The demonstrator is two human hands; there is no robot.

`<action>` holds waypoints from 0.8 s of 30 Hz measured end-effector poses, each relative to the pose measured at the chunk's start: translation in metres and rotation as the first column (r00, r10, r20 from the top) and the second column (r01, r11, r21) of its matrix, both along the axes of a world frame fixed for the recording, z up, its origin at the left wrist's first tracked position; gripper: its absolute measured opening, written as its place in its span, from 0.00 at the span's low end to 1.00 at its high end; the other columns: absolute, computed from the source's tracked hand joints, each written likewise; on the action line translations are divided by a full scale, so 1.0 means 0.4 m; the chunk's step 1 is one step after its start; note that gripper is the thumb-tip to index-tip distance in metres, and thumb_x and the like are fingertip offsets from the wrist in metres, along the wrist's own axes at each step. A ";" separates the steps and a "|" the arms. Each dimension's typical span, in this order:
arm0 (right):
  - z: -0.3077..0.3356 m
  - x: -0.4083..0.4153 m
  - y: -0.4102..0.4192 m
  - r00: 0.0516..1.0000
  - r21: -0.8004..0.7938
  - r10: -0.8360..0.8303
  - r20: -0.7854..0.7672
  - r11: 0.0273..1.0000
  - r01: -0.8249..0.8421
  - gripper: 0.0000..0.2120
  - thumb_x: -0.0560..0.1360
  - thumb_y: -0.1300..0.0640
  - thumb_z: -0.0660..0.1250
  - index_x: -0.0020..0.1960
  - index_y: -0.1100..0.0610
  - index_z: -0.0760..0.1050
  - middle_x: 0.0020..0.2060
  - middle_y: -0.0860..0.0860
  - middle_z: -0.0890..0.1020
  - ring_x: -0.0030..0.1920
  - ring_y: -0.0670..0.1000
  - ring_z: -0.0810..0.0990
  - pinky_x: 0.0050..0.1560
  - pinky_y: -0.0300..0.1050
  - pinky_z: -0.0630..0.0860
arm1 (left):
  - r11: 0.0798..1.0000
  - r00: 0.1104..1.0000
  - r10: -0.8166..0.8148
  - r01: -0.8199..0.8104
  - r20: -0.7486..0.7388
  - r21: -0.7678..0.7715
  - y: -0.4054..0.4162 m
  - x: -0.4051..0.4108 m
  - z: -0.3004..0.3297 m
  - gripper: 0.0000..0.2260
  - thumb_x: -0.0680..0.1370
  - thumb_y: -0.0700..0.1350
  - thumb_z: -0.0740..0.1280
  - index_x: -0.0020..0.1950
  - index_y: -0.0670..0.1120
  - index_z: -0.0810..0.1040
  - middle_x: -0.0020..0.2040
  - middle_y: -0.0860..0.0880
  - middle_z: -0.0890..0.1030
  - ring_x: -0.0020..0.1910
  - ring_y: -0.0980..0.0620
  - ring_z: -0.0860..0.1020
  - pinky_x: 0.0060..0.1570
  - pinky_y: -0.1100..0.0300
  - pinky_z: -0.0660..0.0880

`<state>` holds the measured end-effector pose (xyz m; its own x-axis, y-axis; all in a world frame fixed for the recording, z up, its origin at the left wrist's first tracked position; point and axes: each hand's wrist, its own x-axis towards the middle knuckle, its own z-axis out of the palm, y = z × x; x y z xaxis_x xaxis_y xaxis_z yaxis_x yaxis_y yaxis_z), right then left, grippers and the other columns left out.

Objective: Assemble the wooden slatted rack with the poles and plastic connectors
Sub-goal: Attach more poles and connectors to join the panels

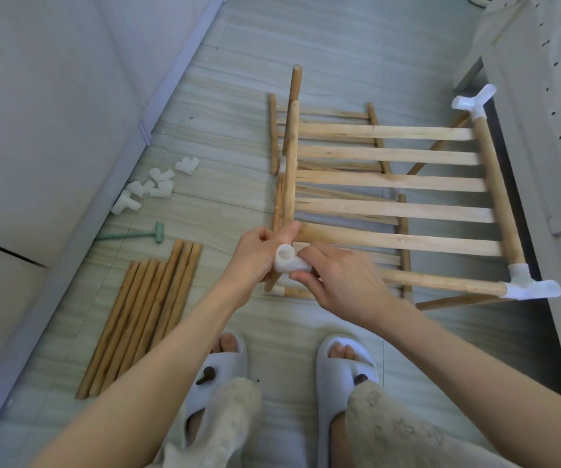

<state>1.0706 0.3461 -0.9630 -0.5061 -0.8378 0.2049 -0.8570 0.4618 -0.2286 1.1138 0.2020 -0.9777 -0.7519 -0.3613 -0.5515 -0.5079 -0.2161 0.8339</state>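
No legible writing anywhere; pale grey striped floor tiles (238, 79), a white wall panel (53, 113) at left. Slatted rack (390, 184) held above the floor, slats running left-right, side poles running away from the viewer. Left hand (255, 255) grips its near-left pole end; right hand (340, 282) pinches a white connector (289, 261) there, open socket facing up; spare poles (144, 315) lie left, pointing away.

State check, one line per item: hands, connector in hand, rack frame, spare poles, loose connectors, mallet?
left hand: grips the rack's near-left corner.
right hand: pinches the white connector.
white connector: at that corner, seating unclear.
slatted frame: raised, two right-side corner connectors fitted.
spare poles: bundled flat on the floor.
loose connectors: scattered by the wall, unused.
green mallet: lying on the floor, untouched.
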 end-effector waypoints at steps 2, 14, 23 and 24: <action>-0.002 0.006 0.004 1.000 -0.010 -0.004 -0.024 1.000 0.004 0.16 0.74 0.45 0.56 0.41 0.56 0.75 0.32 0.47 0.77 0.26 0.51 0.75 0.18 0.42 0.63 | 0.999 0.999 -0.020 0.019 -0.026 -0.028 0.002 0.006 -0.002 0.19 0.72 0.61 0.66 0.40 0.45 0.71 0.37 0.47 0.75 0.36 0.51 0.73 0.37 0.59 0.69; 0.044 -0.034 0.047 0.988 0.056 0.017 0.152 0.998 -0.026 0.22 0.74 0.42 0.54 0.50 0.57 0.78 0.39 0.47 0.78 0.38 0.52 0.78 0.40 0.42 0.63 | 0.890 0.886 -0.400 0.314 -0.234 -0.330 0.000 0.109 -0.088 0.13 0.77 0.52 0.64 0.60 0.50 0.75 0.55 0.50 0.79 0.52 0.59 0.77 0.53 0.64 0.72; 0.067 0.026 0.140 0.966 0.062 -0.119 0.227 0.992 0.108 0.24 0.70 0.39 0.53 0.51 0.54 0.78 0.38 0.33 0.65 0.45 0.43 0.71 0.45 0.47 0.60 | 0.609 0.730 -0.658 0.369 -0.187 -0.702 0.094 0.120 -0.073 0.21 0.77 0.56 0.55 0.56 0.42 0.76 0.51 0.47 0.77 0.49 0.48 0.76 0.49 0.51 0.73; 0.065 0.026 0.144 0.971 0.052 -0.114 0.212 0.993 0.105 0.23 0.71 0.39 0.54 0.49 0.54 0.78 0.36 0.34 0.66 0.43 0.44 0.72 0.44 0.47 0.61 | 0.591 0.723 -0.666 0.363 -0.182 -0.721 0.098 0.117 -0.077 0.22 0.77 0.56 0.53 0.55 0.41 0.76 0.51 0.46 0.76 0.49 0.46 0.76 0.48 0.50 0.73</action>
